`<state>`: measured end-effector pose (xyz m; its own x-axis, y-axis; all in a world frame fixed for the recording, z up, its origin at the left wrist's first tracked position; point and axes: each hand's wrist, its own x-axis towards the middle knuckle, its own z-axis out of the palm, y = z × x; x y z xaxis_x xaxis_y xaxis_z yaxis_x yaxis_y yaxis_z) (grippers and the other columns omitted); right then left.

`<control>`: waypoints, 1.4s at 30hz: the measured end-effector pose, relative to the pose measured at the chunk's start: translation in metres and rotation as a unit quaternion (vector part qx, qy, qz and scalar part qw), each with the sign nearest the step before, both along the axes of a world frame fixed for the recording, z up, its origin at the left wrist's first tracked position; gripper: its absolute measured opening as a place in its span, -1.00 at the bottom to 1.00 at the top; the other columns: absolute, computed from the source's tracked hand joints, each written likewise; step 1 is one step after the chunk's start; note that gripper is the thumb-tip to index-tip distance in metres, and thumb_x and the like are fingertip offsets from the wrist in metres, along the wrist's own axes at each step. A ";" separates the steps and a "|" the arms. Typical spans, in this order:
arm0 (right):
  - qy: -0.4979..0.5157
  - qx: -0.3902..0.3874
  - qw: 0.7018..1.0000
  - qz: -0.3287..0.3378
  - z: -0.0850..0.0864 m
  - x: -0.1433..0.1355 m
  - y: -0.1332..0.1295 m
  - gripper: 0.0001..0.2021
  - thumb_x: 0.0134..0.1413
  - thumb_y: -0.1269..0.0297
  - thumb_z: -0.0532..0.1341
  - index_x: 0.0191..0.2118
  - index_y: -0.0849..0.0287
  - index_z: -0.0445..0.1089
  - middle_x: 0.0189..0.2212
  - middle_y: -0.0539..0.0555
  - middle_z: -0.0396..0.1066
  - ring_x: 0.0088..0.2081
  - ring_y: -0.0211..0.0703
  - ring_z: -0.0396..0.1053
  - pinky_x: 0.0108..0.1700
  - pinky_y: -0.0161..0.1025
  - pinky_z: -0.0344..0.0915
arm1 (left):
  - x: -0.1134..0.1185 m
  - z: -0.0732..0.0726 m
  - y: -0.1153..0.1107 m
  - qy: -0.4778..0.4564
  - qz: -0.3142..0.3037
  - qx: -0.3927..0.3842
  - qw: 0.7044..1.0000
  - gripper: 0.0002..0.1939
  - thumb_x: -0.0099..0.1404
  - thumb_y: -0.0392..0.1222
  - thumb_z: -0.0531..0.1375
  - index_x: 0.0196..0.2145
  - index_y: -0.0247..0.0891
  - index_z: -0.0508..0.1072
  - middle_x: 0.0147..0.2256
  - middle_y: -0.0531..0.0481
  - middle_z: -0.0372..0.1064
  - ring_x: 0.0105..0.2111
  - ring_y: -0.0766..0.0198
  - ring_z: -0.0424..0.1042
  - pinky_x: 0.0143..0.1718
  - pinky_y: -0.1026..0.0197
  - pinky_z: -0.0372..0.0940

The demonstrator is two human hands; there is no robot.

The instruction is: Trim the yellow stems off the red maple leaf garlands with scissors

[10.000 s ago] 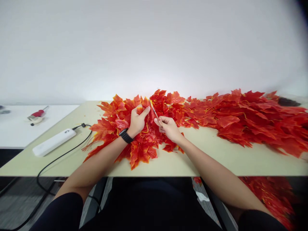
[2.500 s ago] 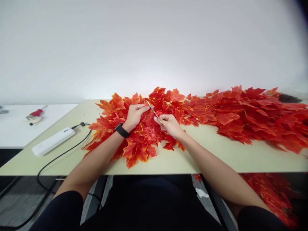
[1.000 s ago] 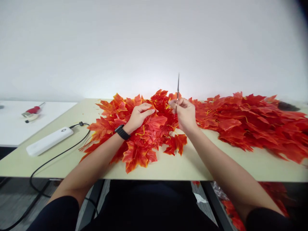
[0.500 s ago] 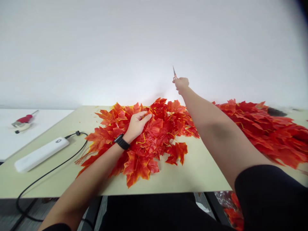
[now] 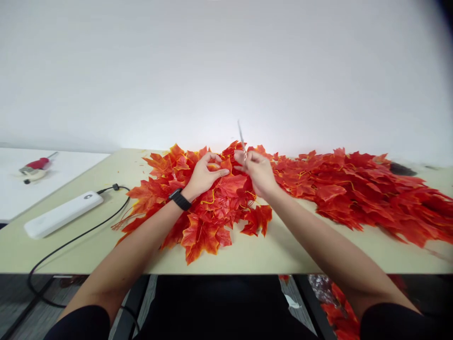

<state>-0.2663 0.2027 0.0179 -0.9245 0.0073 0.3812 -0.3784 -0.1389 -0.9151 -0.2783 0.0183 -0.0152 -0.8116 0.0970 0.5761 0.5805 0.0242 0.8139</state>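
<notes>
A pile of red and orange artificial maple leaves (image 5: 226, 208) lies across the middle of the table. Over its upper part is my left hand (image 5: 207, 174), thumb and fingers apart in a loose curve, with nothing visible between them. Close to its right, my right hand (image 5: 256, 170) is closed on a small pair of scissors (image 5: 241, 137), blades pointing up and slightly left. Some of my right hand's fingers are blurred. A black watch band (image 5: 180, 199) is on my left wrist.
More red leaves (image 5: 382, 198) stretch along the right side. At the left are a white power bank (image 5: 63, 215) with a black cable (image 5: 79, 249) and a red-handled tool (image 5: 38, 164) on a white surface (image 5: 67, 177). A white wall (image 5: 212, 66) stands behind the table (image 5: 297, 257).
My right hand, with the scissors, has come down and nearer to my left hand. The fingers of my left hand have spread a little.
</notes>
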 end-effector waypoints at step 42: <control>-0.087 0.316 0.945 0.008 -0.039 0.047 0.026 -0.35 -0.02 -0.28 0.39 -0.49 0.14 0.05 -0.57 -0.08 0.10 -0.48 -0.29 0.02 -0.42 -0.28 0.00 | -0.003 -0.006 0.004 -0.082 -0.046 0.116 0.989 -0.63 0.15 -0.01 0.42 -0.44 -0.25 0.34 -0.54 0.10 0.24 -0.52 0.40 0.14 -0.41 0.30 0.04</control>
<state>-0.2195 0.2287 -0.0211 -0.9715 -0.1852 0.1478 -0.2178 0.4520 -0.8650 -0.2817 0.0223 -0.0209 -0.8898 0.0549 0.4531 0.4318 -0.2206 0.8746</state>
